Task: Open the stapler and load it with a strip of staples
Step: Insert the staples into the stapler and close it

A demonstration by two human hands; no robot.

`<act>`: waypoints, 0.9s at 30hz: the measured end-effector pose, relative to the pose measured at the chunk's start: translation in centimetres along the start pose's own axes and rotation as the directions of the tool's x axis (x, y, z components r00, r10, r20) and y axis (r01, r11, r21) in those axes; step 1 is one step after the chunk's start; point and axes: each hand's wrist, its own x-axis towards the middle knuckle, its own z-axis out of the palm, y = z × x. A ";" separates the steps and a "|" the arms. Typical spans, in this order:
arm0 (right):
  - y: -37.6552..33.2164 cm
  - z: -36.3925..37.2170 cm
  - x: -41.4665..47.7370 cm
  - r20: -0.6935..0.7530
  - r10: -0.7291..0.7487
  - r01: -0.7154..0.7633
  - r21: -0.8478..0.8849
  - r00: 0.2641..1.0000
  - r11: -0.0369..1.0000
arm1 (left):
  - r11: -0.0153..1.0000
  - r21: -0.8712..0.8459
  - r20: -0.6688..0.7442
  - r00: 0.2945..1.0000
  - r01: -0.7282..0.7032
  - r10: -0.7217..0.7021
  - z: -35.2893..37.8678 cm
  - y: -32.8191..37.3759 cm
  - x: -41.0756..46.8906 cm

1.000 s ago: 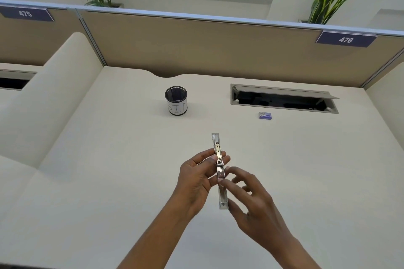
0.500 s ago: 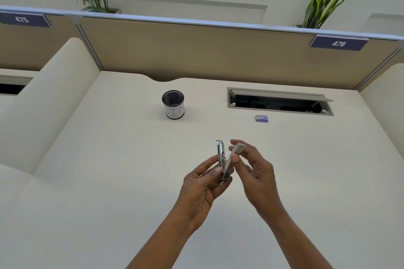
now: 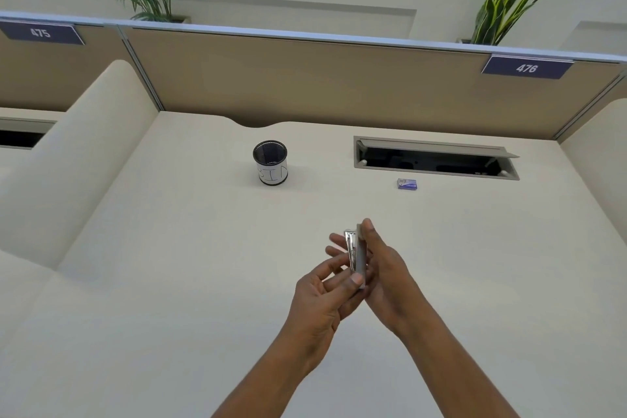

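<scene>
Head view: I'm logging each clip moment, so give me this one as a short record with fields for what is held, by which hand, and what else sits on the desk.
held item: small silver metal stapler, its two halves nearly together, off the desk
left hand: fingers pinch the stapler's lower end
right hand: fingers along its grey top side
desk: cream, flat
staple supply: small purple box, lying far right, untouched
other: black mesh cup with white label, standing upright
</scene>
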 end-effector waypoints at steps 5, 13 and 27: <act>-0.1 0.0 -0.1 -0.030 0.011 -0.008 0.106 0.999 0.994 | 0.924 0.371 -0.034 0.993 -0.091 0.111 -0.1 0.0 -0.4; 0.0 -0.5 -0.6 -0.031 -0.056 0.059 0.101 0.998 0.993 | 0.695 0.690 -0.032 0.951 -0.203 0.309 -0.6 0.7 0.1; 1.8 -0.2 -1.0 -0.090 -0.073 0.075 0.022 0.993 0.997 | 0.685 0.686 0.005 0.943 -0.245 0.333 0.1 -0.7 1.0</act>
